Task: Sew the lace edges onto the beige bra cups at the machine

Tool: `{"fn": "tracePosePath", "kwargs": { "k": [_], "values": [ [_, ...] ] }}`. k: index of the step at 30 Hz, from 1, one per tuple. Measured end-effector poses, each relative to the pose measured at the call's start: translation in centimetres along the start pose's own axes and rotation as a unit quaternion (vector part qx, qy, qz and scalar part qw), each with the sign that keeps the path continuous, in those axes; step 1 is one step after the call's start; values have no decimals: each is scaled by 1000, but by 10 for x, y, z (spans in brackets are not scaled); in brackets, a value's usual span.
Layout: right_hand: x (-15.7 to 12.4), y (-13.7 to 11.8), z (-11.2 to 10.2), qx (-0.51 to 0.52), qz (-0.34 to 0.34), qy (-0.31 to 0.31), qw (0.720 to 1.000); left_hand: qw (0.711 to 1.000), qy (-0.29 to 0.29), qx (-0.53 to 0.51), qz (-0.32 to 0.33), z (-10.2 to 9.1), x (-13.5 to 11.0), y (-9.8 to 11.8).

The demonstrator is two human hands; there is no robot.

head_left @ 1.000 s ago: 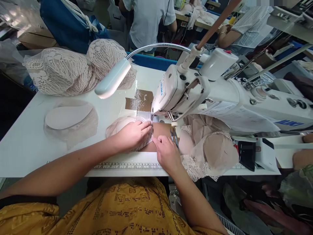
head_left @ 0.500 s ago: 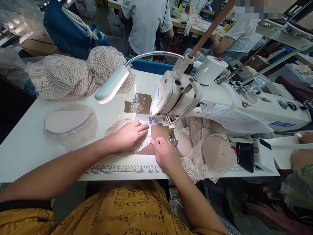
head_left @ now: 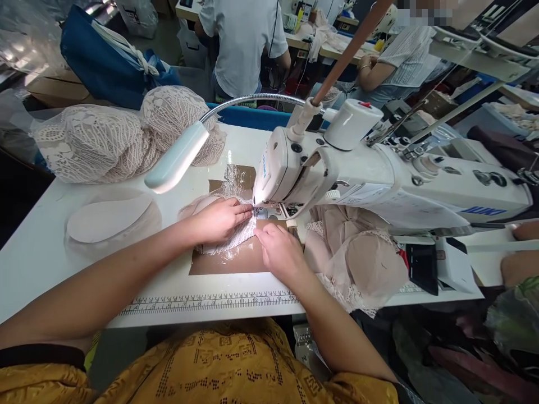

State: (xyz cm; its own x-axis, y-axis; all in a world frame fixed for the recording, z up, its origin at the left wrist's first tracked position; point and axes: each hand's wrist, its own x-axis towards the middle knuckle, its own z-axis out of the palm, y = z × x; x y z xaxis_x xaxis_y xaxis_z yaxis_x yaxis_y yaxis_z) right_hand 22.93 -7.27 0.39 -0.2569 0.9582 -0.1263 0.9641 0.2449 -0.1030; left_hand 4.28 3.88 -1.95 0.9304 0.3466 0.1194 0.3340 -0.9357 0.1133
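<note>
More brown tape (head_left: 227,264) had been bared below the lace fabric (head_left: 239,237), which was pressed by the flat left hand (head_left: 219,219) and edge-pinched by the right hand (head_left: 281,251).

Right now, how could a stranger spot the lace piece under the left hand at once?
Find the big white sewing machine and look just below its left end. There, over a brown patch on the table, a pale lace piece lies beneath the left hand, the right hand at its edge. Unlike the bunched lace bundles farther back, it lies spread out.
</note>
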Motion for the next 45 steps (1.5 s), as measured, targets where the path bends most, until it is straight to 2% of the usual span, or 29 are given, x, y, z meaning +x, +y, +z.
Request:
{"fn": "tracePosePath", "kwargs": {
  "k": [3, 6, 10, 13, 16, 29, 41, 45],
  "values": [
    [4, 0, 1, 7, 13, -4, 1000, 999, -26, 39, 12, -2, 4, -8],
    [6, 1, 5, 3, 16, 2, 1000, 998, -15, 55, 2, -5, 4, -9],
    [5, 3, 10, -8, 8, 7, 1000, 999, 23, 30, 2, -7, -4, 4],
    [4, 5, 12, -15, 1, 11, 1000, 999, 31, -7, 20, -3, -11, 17],
    [5, 7, 13, -16, -6, 18, 1000, 999, 34, -21, 15, 1, -14, 21],
    [14, 11, 20, -1, 21, 59, 998, 998, 58, -28, 20, 5, -1, -6],
    [13, 14, 20, 75, 39, 87, 993, 998, 68, 0, -6, 8, 2, -10],
    [13, 14, 19, 91, 37, 95, 991, 996, 54, 29, -58, -3, -2, -5]
  ]
}}
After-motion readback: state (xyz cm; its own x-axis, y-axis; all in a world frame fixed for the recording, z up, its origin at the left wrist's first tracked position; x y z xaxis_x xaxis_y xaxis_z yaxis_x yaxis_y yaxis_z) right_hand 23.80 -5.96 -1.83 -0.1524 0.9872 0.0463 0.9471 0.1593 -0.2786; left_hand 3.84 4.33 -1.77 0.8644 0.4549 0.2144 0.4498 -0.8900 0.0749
